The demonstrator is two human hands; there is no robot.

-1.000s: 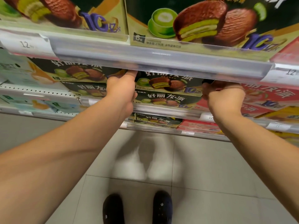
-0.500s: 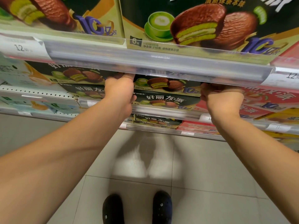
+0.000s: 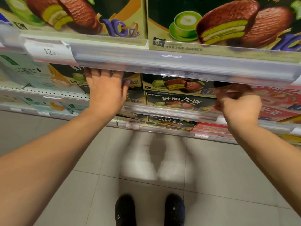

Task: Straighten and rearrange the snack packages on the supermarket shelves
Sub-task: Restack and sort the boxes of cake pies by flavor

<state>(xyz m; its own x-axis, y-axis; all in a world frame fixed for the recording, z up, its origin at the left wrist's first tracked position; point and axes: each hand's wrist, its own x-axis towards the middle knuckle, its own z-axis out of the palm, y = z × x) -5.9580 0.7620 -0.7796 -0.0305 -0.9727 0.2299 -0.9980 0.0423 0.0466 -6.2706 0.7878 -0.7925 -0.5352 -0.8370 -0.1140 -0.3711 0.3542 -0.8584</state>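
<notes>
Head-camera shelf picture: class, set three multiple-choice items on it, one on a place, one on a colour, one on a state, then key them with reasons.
1. Where is the left hand?
A. on the floor
B. on a dark pie box under the upper shelf rail
C. on the price tag

2. What colour is the cup pictured on the top-shelf box?
A. green
B. blue
C. white

3. How is the right hand?
A. flat and open
B. hanging idle
C. fingers curled round a box edge

Key: B, its spread fingers lie on the box front; A, cup and saucer are green; C, fingers bend over a reddish corner.
</notes>
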